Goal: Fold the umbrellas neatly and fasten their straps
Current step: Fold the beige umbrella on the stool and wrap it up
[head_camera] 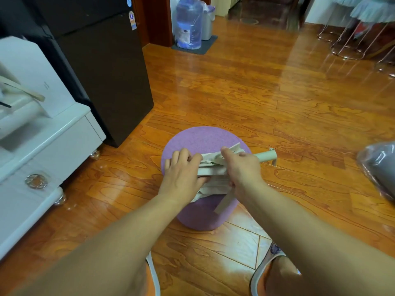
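A cream folding umbrella (211, 169) lies across the top of a round purple stool (198, 139), its pale handle (266, 156) pointing right past the stool's edge. My left hand (182, 170) grips the folded canopy at its left end. My right hand (241, 167) holds the canopy near the handle, fingers curled round the fabric. A cream strap (224, 201) hangs down from under my right hand over the stool's front. Part of the canopy is hidden under both hands.
A white cabinet on small feet (49, 146) stands at the left, with a dark fridge (102, 67) behind it. A grey bundle in clear plastic (380, 167) lies on the wooden floor at the right. A water bottle (189, 24) stands far back. My slippered feet (275, 272) are below.
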### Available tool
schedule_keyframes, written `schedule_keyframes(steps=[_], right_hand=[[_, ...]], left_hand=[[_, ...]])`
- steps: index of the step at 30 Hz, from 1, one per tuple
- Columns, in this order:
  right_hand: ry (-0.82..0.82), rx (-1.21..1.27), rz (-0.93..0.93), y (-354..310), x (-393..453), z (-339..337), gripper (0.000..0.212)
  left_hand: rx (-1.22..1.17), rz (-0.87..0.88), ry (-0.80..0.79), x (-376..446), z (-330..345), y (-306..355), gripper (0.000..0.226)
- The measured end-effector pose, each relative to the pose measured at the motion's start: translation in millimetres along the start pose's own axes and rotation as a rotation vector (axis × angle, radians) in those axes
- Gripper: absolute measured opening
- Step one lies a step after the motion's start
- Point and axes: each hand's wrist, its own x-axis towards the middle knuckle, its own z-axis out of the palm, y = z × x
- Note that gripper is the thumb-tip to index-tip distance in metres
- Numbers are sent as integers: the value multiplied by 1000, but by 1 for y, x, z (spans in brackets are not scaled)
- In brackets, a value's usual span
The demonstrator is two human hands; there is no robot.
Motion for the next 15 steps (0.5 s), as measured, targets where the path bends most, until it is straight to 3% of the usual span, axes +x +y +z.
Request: schedule_keyframes(steps=[2, 4, 6, 11, 15], right_hand=[[100, -75, -126, -1, -2, 8, 35], [117, -138, -129, 0, -2, 14, 38], [26, -131, -6, 0, -2, 17, 42], [-260, -32, 312, -4, 3, 12, 27], [-422, 19, 419, 1, 17, 0, 26]], left_hand=[[11, 6, 0, -2, 0, 0, 44], [24, 3, -3, -2, -1, 1, 43], [22, 6, -7, -2, -1, 2, 42], [22, 41, -25, 0, -3, -4, 48], [-235, 42, -194, 1, -18, -31, 58]])
